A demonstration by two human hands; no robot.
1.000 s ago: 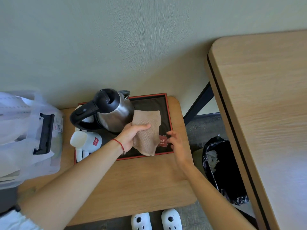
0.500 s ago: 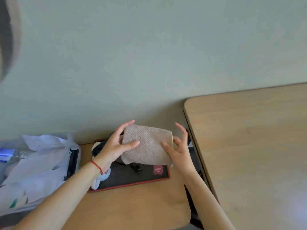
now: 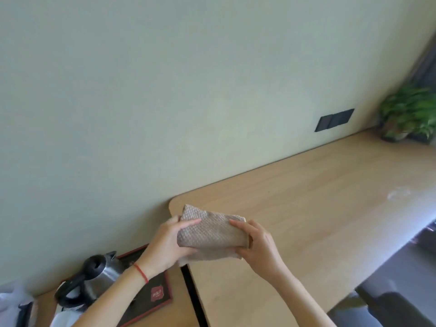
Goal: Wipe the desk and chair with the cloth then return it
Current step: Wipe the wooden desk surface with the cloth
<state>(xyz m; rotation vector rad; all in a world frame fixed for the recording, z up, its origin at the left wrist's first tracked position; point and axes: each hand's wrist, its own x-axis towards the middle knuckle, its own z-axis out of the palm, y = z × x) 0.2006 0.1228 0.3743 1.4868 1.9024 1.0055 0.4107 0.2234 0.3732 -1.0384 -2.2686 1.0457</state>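
A beige waffle-textured cloth (image 3: pixel 212 232) is folded into a thick pad and held in the air above the left end of the long wooden desk (image 3: pixel 318 208). My left hand (image 3: pixel 167 244) grips its left side, thumb on top. Its right end is gripped by my right hand (image 3: pixel 257 246). A whitish smudge (image 3: pixel 398 193) shows on the desk further right. A dark chair (image 3: pixel 396 308) is partly in view at the bottom right, under the desk's front edge.
A lower side table at the bottom left carries a dark red-rimmed tray (image 3: pixel 153 296) with a steel kettle (image 3: pixel 94 279). A white plastic bag (image 3: pixel 14 308) lies at the far left. A potted plant (image 3: pixel 410 114) stands at the desk's far right, below a black wall socket (image 3: pixel 333 119).
The cloth was lifted off the tray by my left hand, my right hand took its other side, and both carried it rightward over the desk. The view swung up and right.
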